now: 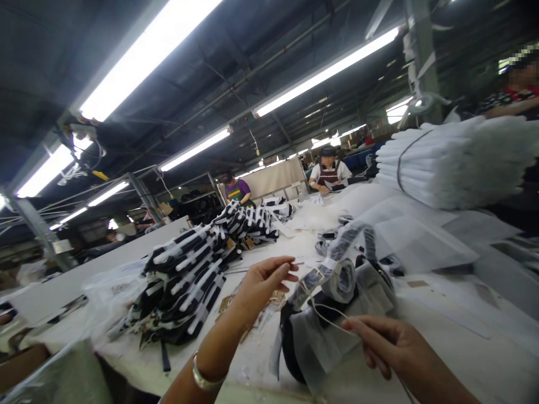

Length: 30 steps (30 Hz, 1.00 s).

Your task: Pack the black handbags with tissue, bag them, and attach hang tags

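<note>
My right hand pinches a thin pale cord at the lower right. The cord runs up to a buckle on a strap wrapped in clear film. My left hand is raised left of the buckle, fingers apart and curved, with nothing visible in it. Beneath the strap is a black item partly covered by translucent sheeting, lying on the white table. A coiled, film-wrapped strap rests on top of it.
Stacked black items with white wrapping lie at the left. A tied bundle of white rolls and translucent sheets are at the right. Small tags lie beyond my left forearm. People work farther back.
</note>
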Each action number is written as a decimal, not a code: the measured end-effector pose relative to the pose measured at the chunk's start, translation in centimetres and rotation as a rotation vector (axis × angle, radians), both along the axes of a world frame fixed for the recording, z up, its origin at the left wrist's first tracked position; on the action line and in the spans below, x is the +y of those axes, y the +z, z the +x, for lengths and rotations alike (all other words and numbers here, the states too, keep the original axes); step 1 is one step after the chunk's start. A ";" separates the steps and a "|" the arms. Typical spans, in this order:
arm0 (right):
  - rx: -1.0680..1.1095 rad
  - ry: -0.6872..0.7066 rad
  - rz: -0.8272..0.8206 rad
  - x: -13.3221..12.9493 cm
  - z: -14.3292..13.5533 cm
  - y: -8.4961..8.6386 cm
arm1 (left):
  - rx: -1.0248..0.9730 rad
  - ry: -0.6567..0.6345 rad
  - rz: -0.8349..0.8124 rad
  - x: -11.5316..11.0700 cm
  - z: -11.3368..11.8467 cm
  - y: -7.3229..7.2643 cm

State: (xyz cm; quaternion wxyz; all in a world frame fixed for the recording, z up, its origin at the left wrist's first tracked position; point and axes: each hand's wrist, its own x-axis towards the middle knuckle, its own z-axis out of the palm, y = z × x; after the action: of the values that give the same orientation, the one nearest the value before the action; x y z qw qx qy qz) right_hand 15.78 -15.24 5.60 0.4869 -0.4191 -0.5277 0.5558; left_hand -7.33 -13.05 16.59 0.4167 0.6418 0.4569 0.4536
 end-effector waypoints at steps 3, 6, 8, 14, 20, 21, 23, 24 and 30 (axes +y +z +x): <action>-0.095 0.050 -0.035 0.6 -1.2 -0.8 | 0.106 -0.003 -0.006 2.0 -1.4 -1.5; -0.091 0.062 -0.038 1.1 -2.9 -1.0 | 0.185 -0.158 -0.083 3.4 -1.8 -2.5; -0.049 0.045 -0.025 1.4 -4.0 -0.9 | 0.223 -0.289 -0.140 4.0 -1.6 -2.7; 0.054 0.044 -0.001 2.4 -6.1 0.0 | 0.130 -0.618 -0.252 5.0 -1.0 -1.9; 0.126 0.014 -0.011 2.8 -6.7 -0.1 | 0.092 -0.587 -0.312 6.3 -1.6 -3.6; 0.120 0.008 -0.009 2.9 -6.7 -0.2 | 0.084 -0.571 -0.321 6.3 -1.6 -4.0; 0.119 0.012 -0.013 3.0 -6.5 -0.4 | 0.049 -0.536 -0.330 6.3 -1.9 -4.4; 0.129 0.030 -0.026 3.0 -6.4 -0.6 | 0.027 -0.504 -0.327 6.1 -2.2 -4.4; 0.303 0.126 -0.159 1.9 -5.8 -2.2 | -0.204 -0.230 -0.286 4.4 -5.9 -4.7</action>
State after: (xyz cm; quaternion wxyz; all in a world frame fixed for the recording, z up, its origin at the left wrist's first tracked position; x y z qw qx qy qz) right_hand 9.96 -13.37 3.38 0.4903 -0.3336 -0.4279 0.6821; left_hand -13.25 -8.66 11.89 0.5969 0.5746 0.3957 0.3962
